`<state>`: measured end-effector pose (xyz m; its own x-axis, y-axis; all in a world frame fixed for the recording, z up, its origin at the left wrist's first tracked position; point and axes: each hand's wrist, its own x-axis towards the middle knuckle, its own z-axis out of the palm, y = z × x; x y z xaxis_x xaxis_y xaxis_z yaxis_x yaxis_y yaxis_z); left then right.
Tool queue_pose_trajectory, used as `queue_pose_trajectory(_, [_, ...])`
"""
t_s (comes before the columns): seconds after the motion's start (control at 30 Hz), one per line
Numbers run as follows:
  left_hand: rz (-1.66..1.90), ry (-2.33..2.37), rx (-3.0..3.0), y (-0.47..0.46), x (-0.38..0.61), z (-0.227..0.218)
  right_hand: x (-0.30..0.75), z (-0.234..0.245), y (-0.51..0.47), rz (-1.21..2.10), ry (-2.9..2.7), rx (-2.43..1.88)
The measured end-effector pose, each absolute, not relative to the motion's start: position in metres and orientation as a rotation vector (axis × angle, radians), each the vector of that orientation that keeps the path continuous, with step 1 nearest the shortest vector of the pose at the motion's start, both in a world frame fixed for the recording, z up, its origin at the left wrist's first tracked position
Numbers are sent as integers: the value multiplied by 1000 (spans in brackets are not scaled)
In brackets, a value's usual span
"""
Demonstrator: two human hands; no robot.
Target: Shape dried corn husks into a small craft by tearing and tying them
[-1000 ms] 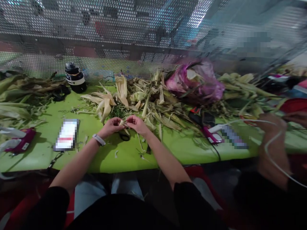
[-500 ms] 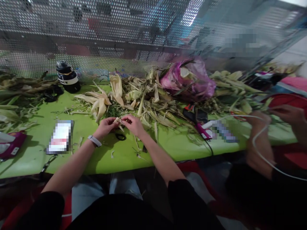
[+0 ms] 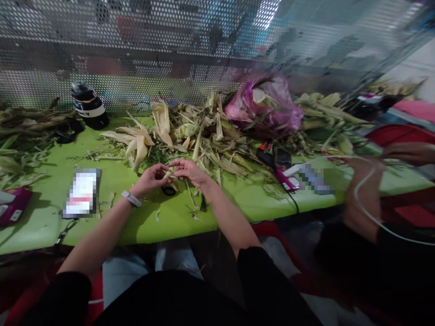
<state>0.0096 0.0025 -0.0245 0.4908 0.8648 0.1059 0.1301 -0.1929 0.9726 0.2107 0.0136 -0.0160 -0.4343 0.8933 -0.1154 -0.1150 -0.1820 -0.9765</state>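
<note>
My left hand [image 3: 152, 177] and my right hand [image 3: 189, 170] meet over the green table [image 3: 170, 217], fingers pinched on a small pale strip of corn husk [image 3: 169, 174] held between them. A white band sits on my left wrist. Just below the hands a small black ring-shaped thing [image 3: 168, 190] lies on the table. A heap of dry corn husks [image 3: 200, 138] lies right behind the hands.
A phone [image 3: 81, 194] lies left of my hands, a dark bottle [image 3: 87, 106] at the back left, a pink bag [image 3: 265, 106] at the back. Another person's arm [image 3: 365, 199] with a white cable is at the right. A perforated metal screen closes the back.
Both hands stay together on the husk strip; my right fingers have spread a little over it. The view has drifted slightly, and the person at the right has moved an arm.
</note>
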Motion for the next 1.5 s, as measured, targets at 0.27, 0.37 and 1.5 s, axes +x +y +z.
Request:
queue_pose_trajectory(0.27, [913, 886, 1460, 8, 7, -26, 199, -22, 12, 1565, -1301, -1010])
queue_pose_trajectory(0.37, [900, 927, 1428, 9, 6, -27, 197, -23, 9, 1411, -1375, -1034])
queue_pose_trajectory(1.5, [846, 986, 1497, 12, 0, -26, 206, -11, 0, 846, -1868, -1103])
